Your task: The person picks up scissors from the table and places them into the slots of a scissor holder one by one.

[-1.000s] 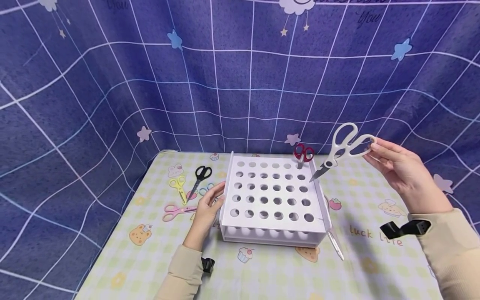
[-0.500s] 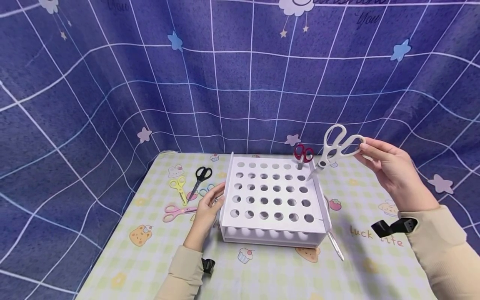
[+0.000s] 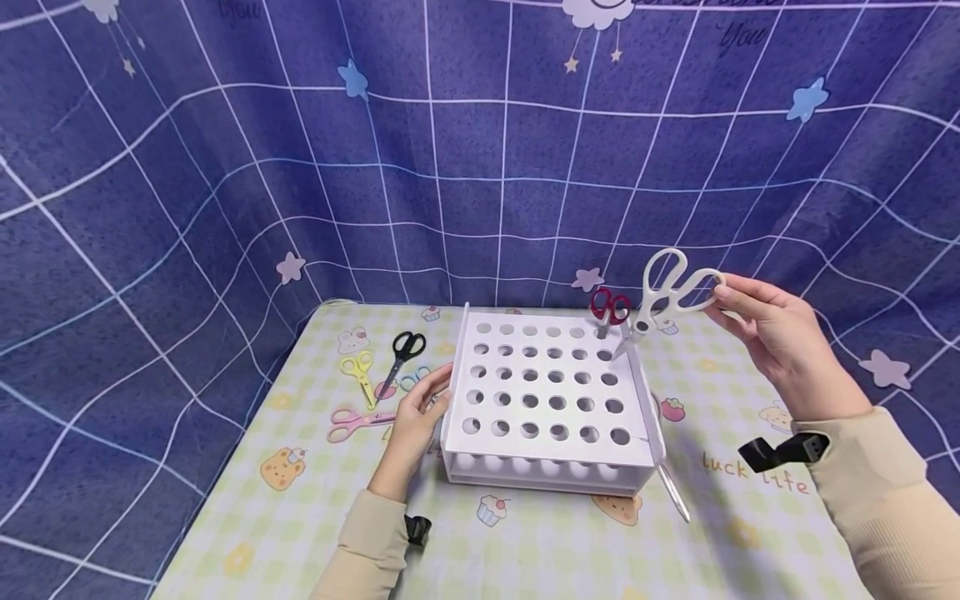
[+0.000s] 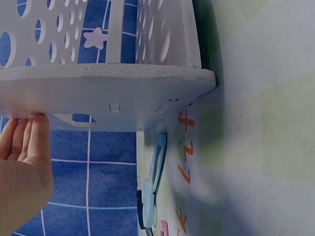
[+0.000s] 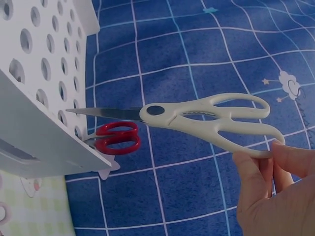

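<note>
My right hand (image 3: 783, 346) pinches one handle loop of white-handled scissors (image 5: 170, 115), thumb against fingertips. Their blades slant down to the left, and the tip is at a hole near the back right of the white perforated rack (image 3: 551, 450). Whether the tip has entered that hole, I cannot tell. Red-handled scissors (image 5: 102, 143) stand in the back right corner hole, blades mostly hidden. At the rack's left side, my left hand (image 3: 414, 417) rests its fingers against the side panel (image 4: 74, 91), close to a cutout.
Black scissors (image 3: 401, 354), yellow scissors (image 3: 363, 382), pink scissors (image 3: 352, 421) and partly hidden light blue scissors (image 4: 149, 191) lie left of the rack. Another pair of scissors (image 3: 675, 496) pokes out along its right side. A blue grid curtain (image 3: 465, 208) hangs behind the checked tablecloth (image 3: 300, 533).
My right hand has moved left with the white scissors, bringing their tip to the rack's right-hand column of holes. The left hand and rack have stayed put.
</note>
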